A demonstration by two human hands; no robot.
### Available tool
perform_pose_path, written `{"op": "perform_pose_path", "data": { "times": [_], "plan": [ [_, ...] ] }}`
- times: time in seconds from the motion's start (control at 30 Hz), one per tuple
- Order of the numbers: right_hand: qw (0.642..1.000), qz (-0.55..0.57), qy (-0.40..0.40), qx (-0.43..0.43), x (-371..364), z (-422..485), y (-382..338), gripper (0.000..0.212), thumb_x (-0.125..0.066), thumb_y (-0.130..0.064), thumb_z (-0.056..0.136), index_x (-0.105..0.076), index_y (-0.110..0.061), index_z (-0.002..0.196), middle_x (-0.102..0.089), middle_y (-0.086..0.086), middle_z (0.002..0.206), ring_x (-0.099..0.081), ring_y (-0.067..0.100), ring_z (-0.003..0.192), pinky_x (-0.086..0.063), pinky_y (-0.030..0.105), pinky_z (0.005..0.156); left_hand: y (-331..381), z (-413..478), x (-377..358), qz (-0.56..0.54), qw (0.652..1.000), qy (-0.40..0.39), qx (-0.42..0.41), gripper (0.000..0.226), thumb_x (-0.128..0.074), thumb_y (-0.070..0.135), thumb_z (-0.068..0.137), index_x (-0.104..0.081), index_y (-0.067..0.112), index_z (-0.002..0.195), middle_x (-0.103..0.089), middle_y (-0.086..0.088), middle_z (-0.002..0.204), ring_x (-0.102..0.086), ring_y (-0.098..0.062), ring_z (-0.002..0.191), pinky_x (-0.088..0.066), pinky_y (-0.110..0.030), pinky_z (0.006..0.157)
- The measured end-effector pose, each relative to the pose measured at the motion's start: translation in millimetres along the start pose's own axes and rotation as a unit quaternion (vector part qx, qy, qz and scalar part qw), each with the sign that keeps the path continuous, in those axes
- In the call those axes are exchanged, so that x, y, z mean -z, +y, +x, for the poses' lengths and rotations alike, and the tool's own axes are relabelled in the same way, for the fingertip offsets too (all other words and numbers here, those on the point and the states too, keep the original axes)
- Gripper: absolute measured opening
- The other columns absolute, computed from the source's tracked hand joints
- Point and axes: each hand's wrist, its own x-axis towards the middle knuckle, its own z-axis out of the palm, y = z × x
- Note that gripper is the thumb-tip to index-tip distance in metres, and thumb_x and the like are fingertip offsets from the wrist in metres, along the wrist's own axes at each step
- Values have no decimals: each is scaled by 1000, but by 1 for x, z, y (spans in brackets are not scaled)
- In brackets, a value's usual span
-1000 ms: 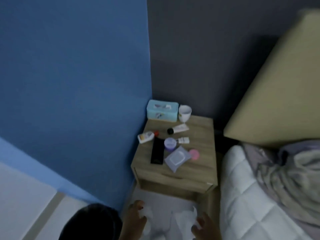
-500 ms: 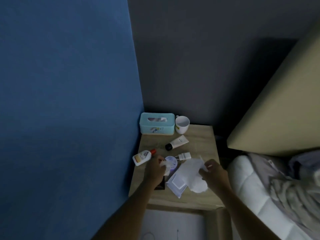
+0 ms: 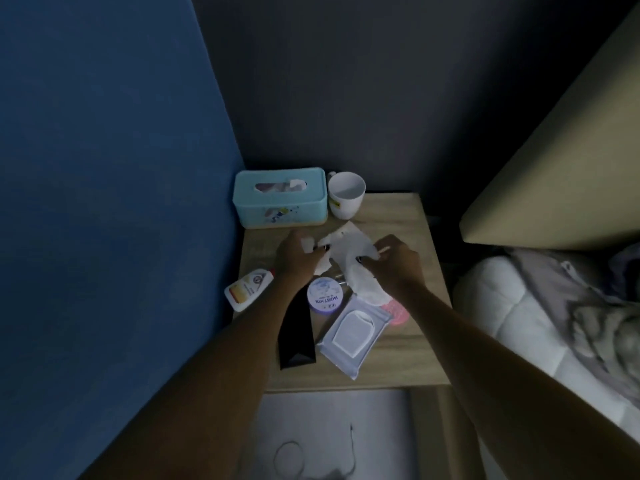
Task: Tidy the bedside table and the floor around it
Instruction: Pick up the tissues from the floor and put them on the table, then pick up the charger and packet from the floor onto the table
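Observation:
Both my hands are over the middle of the wooden bedside table [image 3: 415, 358]. My left hand [image 3: 296, 252] pinches a small crumpled white tissue [image 3: 307, 244] and the left edge of a larger white tissue [image 3: 349, 252]. My right hand [image 3: 394, 259] grips the right side of that larger tissue, which hangs down toward a round lavender jar [image 3: 325, 298]. On the table also lie a wet-wipes pack [image 3: 353, 336], a black flat object [image 3: 296, 336], a white bottle with a red cap [image 3: 247, 289] and a pink round lid [image 3: 398, 313].
A teal tissue box [image 3: 280, 199] and a white mug [image 3: 346, 195] stand at the table's back edge by the grey wall. A blue wall is at the left, the bed with a white quilt [image 3: 519, 323] at the right. A thin cord [image 3: 351, 455] lies on the floor below.
My hands came up from the floor with the tissues and have moved over the table toward its back. The view has closed in on the table.

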Motion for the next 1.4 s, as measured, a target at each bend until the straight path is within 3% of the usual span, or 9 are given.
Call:
{"op": "perform_pose_path", "data": {
  "times": [0.13, 0.27, 0.43, 0.63, 0.73, 0.9, 1.03, 1.17, 1.4],
  "plan": [
    [1000, 8, -1, 2, -9, -5, 11, 58, -81, -40, 70, -56, -19, 119, -70, 2, 105, -61, 11, 84, -45, 20, 64, -7, -8, -2, 6, 999, -11, -32, 70, -76, 29, 78, -46, 3, 135, -53, -17, 137, -50, -31, 126, -43, -40, 104],
    [1000, 17, 13, 7, -1, -21, 14, 63, -80, -41, 71, -55, -19, 123, -71, 6, 109, -64, 16, 91, -44, 20, 68, -15, -35, 4, -17, 998, -6, -62, 82, -78, 25, 77, -34, 3, 143, -44, -16, 144, -43, -28, 134, -39, -47, 109],
    [999, 42, 18, -15, 24, -73, 20, 58, -80, -38, 72, -56, -20, 122, -71, 3, 96, -62, 14, 83, -37, 15, 57, -34, -102, 14, 10, 995, 23, -101, 79, -72, 25, 82, -28, 11, 147, -36, -8, 152, -32, -19, 141, -31, -33, 115],
    [992, 96, 28, -82, 36, -178, 71, 45, -80, -33, 73, -59, -21, 110, -70, 2, 90, -69, 24, 84, -55, 40, 79, -81, -215, -4, 44, 990, 50, -123, 70, -66, 27, 87, -31, 15, 146, -23, -7, 158, -25, -17, 145, -28, -25, 113],
    [988, 106, 43, -104, 18, -235, 117, 29, -77, -26, 76, -58, -26, 98, -66, -3, 83, -68, 22, 83, -51, 31, 75, -119, -271, -24, 54, 988, 71, -129, 64, -68, 27, 86, -38, 16, 141, -29, -6, 155, -32, -17, 140, -30, -21, 107],
    [986, 67, 8, -154, -41, -312, 218, 33, -78, -30, 74, -58, -27, 99, -62, -9, 81, -56, 3, 69, -34, 4, 54, -207, -338, -82, 87, 993, 18, -77, 67, -68, 30, 84, -37, 16, 142, -31, -9, 153, -32, -21, 140, -29, -27, 112],
    [979, 40, -44, -194, -112, -347, 313, 46, -82, -31, 70, -59, -20, 109, -67, 2, 95, -64, 20, 92, -46, 25, 76, -290, -361, -145, 124, 991, -44, -29, 79, -72, 39, 79, -33, 18, 145, -25, -10, 156, -27, -25, 143, -28, -28, 109],
    [963, -14, -100, -248, -192, -363, 398, 68, -83, -37, 67, -51, -17, 123, -60, 16, 115, -59, 31, 106, -47, 32, 88, -378, -358, -200, 177, 976, -123, 27, 101, -76, 48, 71, -19, 20, 150, -16, -11, 159, -21, -32, 144, -33, -48, 111],
    [947, -106, -83, -292, -302, -371, 506, 100, -86, -45, 60, -32, -15, 139, -41, 25, 135, -42, 42, 123, -44, 42, 91, -494, -348, -273, 164, 972, -135, 103, 105, -79, 50, 67, -21, 20, 150, -17, -14, 156, -31, -38, 138, -41, -48, 107]
  ]
}}
